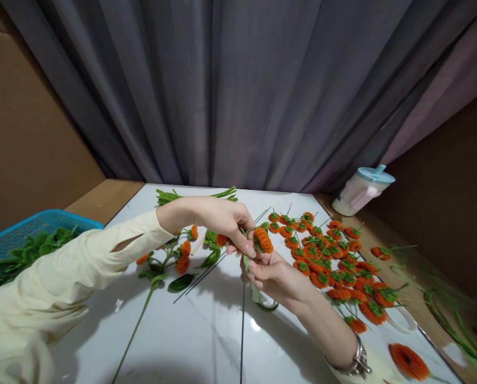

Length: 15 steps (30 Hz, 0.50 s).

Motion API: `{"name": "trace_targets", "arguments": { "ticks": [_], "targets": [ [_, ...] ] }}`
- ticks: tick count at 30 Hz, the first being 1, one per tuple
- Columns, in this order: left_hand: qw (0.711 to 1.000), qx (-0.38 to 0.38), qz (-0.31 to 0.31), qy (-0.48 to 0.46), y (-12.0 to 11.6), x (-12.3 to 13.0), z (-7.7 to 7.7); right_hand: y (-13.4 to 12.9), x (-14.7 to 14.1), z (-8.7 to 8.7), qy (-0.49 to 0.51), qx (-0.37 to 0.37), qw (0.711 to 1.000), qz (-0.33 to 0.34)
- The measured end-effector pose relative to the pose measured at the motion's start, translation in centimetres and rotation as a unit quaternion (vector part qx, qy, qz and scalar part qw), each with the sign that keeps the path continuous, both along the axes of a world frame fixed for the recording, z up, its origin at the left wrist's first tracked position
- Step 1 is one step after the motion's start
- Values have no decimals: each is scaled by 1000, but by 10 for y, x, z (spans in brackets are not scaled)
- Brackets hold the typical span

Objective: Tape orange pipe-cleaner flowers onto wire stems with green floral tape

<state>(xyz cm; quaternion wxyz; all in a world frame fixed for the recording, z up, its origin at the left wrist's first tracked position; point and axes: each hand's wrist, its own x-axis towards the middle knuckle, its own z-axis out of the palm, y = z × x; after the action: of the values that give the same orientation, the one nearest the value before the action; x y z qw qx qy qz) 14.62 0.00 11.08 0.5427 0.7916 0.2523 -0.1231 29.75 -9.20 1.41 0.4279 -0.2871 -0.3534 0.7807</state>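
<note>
My left hand (227, 221) reaches over from the left, its thumb and fingers pinched at the base of an orange fuzzy flower (263, 240). Just below, my right hand (276, 273) has its fingers closed on a pale green strip of tape (256, 280) beside the stem. A long dark green wire stem (243, 325) hangs straight down from between the hands. Partly hidden under my right wrist, a tape roll (267, 306) lies on the white table (190, 341). The exact grip points are covered by my fingers.
Many orange flower heads (318, 250) spread across the right side. At left lie an assembled flower branch (154, 280), loose leaves (181, 282) and thin wires (202, 280). A blue basket (62, 216) holds green leaves. Green stems (168, 196) lie behind; a lidded cup (362, 191) stands back right.
</note>
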Motion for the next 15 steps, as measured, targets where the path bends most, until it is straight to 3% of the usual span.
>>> {"name": "trace_targets", "arguments": {
  "ticks": [7,15],
  "targets": [
    [999,-25,-23,-30,-1,0,-1,-6,-18,-18,88,-1,996,9],
    [997,-30,-23,-62,-1,2,2,-17,-22,-6,110,-4,994,-14]
  ]
}}
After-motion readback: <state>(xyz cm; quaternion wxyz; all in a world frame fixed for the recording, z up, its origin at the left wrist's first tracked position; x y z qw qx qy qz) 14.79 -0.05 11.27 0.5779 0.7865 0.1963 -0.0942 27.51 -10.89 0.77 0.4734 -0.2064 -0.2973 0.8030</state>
